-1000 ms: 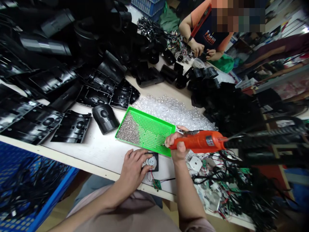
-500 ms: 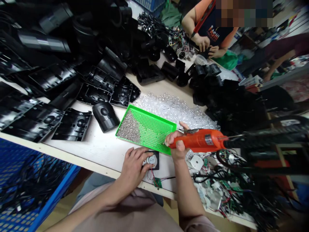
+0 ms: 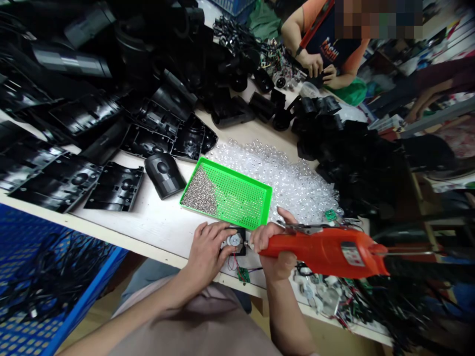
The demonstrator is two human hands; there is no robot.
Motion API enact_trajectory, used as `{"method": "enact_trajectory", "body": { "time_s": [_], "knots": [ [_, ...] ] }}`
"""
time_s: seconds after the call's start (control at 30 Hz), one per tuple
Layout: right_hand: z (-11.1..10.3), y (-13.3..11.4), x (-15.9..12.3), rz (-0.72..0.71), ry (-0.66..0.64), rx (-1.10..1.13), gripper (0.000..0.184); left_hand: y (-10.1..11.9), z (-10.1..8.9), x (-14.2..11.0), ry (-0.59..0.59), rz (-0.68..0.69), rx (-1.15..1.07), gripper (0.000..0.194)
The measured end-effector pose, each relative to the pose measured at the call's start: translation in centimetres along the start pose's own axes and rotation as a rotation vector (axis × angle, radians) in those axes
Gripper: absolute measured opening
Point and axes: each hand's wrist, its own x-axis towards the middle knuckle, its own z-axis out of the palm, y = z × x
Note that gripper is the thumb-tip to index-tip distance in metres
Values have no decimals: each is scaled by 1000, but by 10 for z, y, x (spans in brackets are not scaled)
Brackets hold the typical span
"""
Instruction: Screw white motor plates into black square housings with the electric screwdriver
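Left hand (image 3: 210, 249): grip narrow, thumb and forefinger pinching a pale round part (image 3: 234, 240), disc-shaped with a raised hub, looks like hard plastic or metal, can't tell. Part sits over a flat, matte black square plate (image 3: 242, 248) on the bench (image 3: 159, 226), near its front edge. Thin red and dark wires (image 3: 231, 262) trail down beside it; small green circuit board (image 3: 243, 275) lies just below, nearer the edge.

Right hand (image 3: 274, 249): grip wrapped round the orange power screwdriver (image 3: 322, 251), smooth plastic barrel, held nearly level, metal lever along its top. Tip points left, right next to the black plate; contact unclear.

Behind the hands: shallow green plastic tray (image 3: 266, 207), rectangular, perforated floor, set at a slant. Tiny shiny metal screws (image 3: 200, 193) heaped in its left end. Beyond it, a spread of clear, glossy little pieces (image 3: 282, 175). To the left, curved glossy black shells (image 3: 115, 187), some hollow side up, ribbed inside; one domed shell (image 3: 164, 174) with a round recess is near the tray. Lower left, blue lattice crate (image 3: 94, 284) with tangled black cables (image 3: 48, 277).
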Motion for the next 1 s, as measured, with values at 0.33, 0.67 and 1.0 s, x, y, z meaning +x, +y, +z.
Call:
{"method": "enact_trajectory", "body": {
  "time_s": [0.33,0.67,1.0],
  "knots": [
    [-6,9,-7,-35,-177,-76,27,0,0,0,-16,-6,-21,23],
    [-5,2,-11,-11,-249,-18,22,1,-1,0,-10,1,-53,21],
    [-19,26,49,-111,-71,-29,32,-2,1,-1,32,37,-30,22]
  ]
}}
